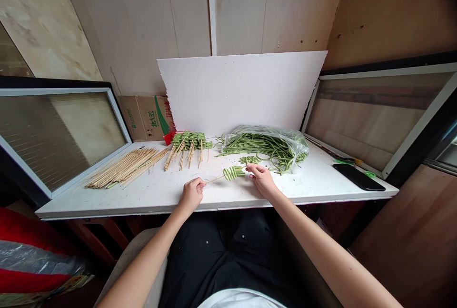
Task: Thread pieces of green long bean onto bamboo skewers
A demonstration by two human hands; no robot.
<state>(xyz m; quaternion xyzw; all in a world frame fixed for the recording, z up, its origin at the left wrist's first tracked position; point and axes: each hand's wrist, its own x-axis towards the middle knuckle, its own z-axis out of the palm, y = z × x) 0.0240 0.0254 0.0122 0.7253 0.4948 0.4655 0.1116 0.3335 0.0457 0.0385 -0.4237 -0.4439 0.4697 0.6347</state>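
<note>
Fingers (201,185) of left hand (192,193) and right hand (262,179) pinch one half-filled skewer (233,173); a few finished skewers (188,142) lie ready, many bare sticks (124,169) and long beans (264,145) remain.

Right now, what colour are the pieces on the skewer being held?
Green pieces, on a pale wooden skewer. Shows best in the head view.
</note>
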